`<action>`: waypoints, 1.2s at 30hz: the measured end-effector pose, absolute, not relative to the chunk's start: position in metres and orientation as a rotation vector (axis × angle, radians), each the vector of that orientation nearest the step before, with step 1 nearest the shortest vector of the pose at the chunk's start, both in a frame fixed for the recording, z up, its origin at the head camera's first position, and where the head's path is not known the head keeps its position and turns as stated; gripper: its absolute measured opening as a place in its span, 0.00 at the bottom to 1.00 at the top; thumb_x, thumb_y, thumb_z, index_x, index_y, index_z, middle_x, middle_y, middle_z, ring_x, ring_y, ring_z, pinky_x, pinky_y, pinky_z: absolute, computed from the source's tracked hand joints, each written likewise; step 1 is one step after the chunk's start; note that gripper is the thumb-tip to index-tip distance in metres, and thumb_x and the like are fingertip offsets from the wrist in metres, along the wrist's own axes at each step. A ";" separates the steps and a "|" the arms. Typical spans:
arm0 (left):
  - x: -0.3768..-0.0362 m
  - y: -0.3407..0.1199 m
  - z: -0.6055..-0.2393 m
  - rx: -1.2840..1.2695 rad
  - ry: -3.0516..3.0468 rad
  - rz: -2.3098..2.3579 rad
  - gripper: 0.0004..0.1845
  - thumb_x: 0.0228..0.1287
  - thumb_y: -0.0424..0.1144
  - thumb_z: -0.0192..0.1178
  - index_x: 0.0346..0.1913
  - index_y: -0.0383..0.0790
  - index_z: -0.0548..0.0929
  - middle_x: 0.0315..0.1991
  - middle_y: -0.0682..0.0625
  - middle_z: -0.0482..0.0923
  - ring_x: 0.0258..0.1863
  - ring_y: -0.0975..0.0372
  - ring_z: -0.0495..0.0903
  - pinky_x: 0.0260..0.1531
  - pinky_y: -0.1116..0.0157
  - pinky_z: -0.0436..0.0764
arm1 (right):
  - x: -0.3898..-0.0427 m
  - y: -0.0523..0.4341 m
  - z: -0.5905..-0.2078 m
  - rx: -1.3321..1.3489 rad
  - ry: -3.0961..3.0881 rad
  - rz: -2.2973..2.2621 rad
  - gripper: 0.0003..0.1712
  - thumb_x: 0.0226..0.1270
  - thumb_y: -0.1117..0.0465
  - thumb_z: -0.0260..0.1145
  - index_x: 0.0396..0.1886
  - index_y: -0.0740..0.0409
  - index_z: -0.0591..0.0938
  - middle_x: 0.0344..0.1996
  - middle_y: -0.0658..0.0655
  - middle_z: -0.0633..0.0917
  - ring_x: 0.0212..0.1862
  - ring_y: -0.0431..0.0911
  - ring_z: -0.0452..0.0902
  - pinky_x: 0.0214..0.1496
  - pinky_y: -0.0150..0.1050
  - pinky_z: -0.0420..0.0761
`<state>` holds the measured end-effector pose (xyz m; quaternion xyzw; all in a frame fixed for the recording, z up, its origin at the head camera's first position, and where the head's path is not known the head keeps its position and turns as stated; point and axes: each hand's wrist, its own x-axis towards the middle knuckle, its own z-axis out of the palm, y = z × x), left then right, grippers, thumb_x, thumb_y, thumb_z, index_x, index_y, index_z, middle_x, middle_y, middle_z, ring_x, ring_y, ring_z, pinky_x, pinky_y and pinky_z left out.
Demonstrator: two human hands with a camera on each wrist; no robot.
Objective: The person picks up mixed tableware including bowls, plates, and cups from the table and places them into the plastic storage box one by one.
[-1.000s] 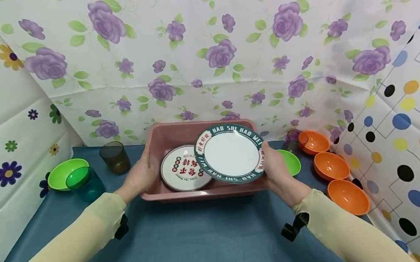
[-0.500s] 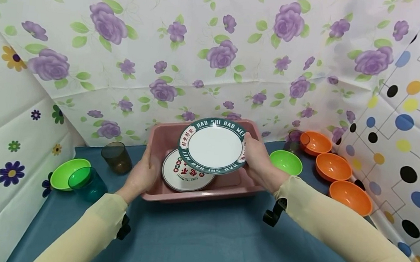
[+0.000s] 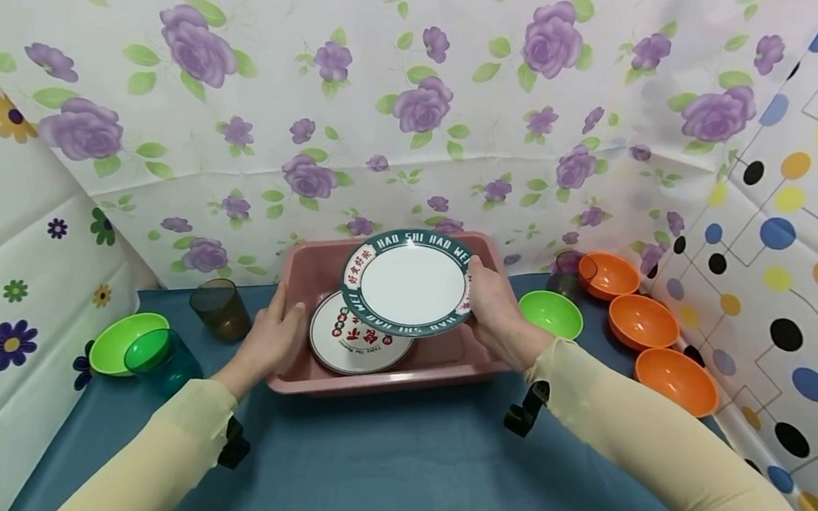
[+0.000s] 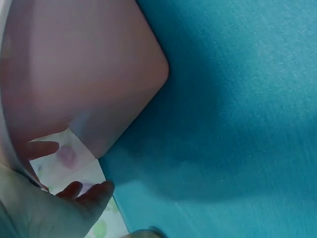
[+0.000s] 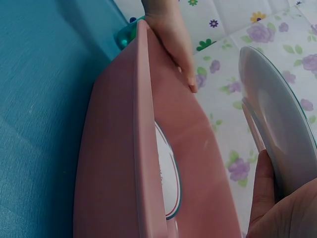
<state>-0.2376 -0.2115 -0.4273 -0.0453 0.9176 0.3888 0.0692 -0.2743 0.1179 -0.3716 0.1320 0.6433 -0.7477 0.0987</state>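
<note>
My right hand [image 3: 492,307] grips the right edge of a white plate with a dark green lettered rim [image 3: 407,281]. It holds the plate tilted above a pink tub [image 3: 384,377]. The right wrist view shows this plate [image 5: 282,139] edge-on over the tub's rim [image 5: 141,148]. A second plate with red characters [image 3: 361,339] lies flat in the tub, partly under the held one. My left hand [image 3: 272,339] rests against the tub's left wall. Its thumb [image 5: 173,44] lies straight along the inside wall. Its other fingers [image 4: 84,191] hang loose off the outer wall.
A green bowl [image 3: 552,313] and three orange bowls [image 3: 643,321] stand right of the tub, with a dark tumbler [image 3: 567,271] behind them. On the left are a brown tumbler [image 3: 220,308], a green bowl [image 3: 117,339] and a teal cup [image 3: 162,360]. Patterned sheets wall in the blue-covered table [image 3: 391,465].
My right hand has carried the green-rimmed plate left and back, from the tub's right side to over its middle. My left hand has eased its hold on the tub's left wall.
</note>
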 end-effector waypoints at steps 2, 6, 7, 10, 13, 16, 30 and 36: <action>-0.237 -0.212 -0.424 -0.143 2.756 1.148 0.41 0.81 0.62 0.30 0.81 0.47 0.26 0.79 0.26 0.37 0.78 0.34 0.43 0.73 0.36 0.50 | -0.275 0.119 -0.371 0.387 1.918 -2.205 0.31 0.85 0.41 0.42 0.61 0.59 0.77 0.31 0.54 0.81 0.25 0.40 0.80 0.27 0.31 0.80; -0.237 -0.212 -0.415 -0.114 2.822 1.142 0.41 0.82 0.60 0.31 0.82 0.40 0.31 0.79 0.26 0.38 0.77 0.33 0.42 0.73 0.36 0.49 | -0.275 0.120 -0.371 0.388 1.939 -2.193 0.30 0.85 0.41 0.41 0.60 0.60 0.76 0.30 0.54 0.81 0.25 0.40 0.81 0.27 0.31 0.81; -0.237 -0.213 -0.412 -0.098 2.852 1.154 0.41 0.83 0.59 0.32 0.82 0.38 0.33 0.79 0.26 0.40 0.77 0.33 0.43 0.73 0.36 0.49 | -0.275 0.120 -0.370 0.390 1.944 -2.189 0.30 0.85 0.41 0.41 0.60 0.60 0.76 0.30 0.54 0.81 0.25 0.40 0.81 0.27 0.31 0.81; -0.237 -0.211 -0.404 0.003 2.937 1.273 0.38 0.83 0.58 0.33 0.83 0.38 0.45 0.78 0.30 0.51 0.76 0.37 0.52 0.71 0.36 0.55 | -0.275 0.120 -0.370 0.390 1.946 -2.180 0.31 0.85 0.40 0.41 0.60 0.59 0.76 0.30 0.54 0.81 0.25 0.40 0.82 0.26 0.31 0.81; -0.236 -0.203 -0.396 0.030 2.881 1.434 0.37 0.82 0.61 0.33 0.83 0.44 0.48 0.78 0.37 0.55 0.77 0.43 0.56 0.72 0.39 0.57 | -0.275 0.120 -0.370 0.383 1.948 -2.173 0.31 0.85 0.40 0.41 0.61 0.59 0.76 0.31 0.55 0.82 0.26 0.40 0.82 0.27 0.31 0.81; -0.235 -0.185 -0.387 -0.059 2.550 1.767 0.38 0.82 0.61 0.35 0.84 0.45 0.46 0.78 0.40 0.58 0.74 0.46 0.64 0.70 0.43 0.64 | -0.274 0.119 -0.368 0.384 1.944 -2.174 0.31 0.84 0.40 0.41 0.61 0.59 0.76 0.33 0.56 0.82 0.27 0.40 0.82 0.27 0.31 0.81; -0.224 -0.124 -0.367 -0.370 1.664 2.358 0.38 0.77 0.70 0.33 0.68 0.47 0.76 0.44 0.48 0.88 0.38 0.59 0.89 0.37 0.58 0.88 | -0.263 0.101 -0.368 0.357 1.911 -2.189 0.29 0.84 0.42 0.45 0.59 0.60 0.77 0.33 0.55 0.82 0.27 0.39 0.83 0.29 0.31 0.82; -0.223 -0.124 -0.364 -0.522 1.596 2.372 0.39 0.74 0.73 0.36 0.66 0.47 0.77 0.39 0.49 0.89 0.34 0.59 0.90 0.28 0.63 0.87 | -0.257 0.097 -0.367 0.341 1.887 -2.190 0.29 0.85 0.42 0.44 0.59 0.60 0.77 0.33 0.56 0.83 0.28 0.40 0.84 0.27 0.31 0.82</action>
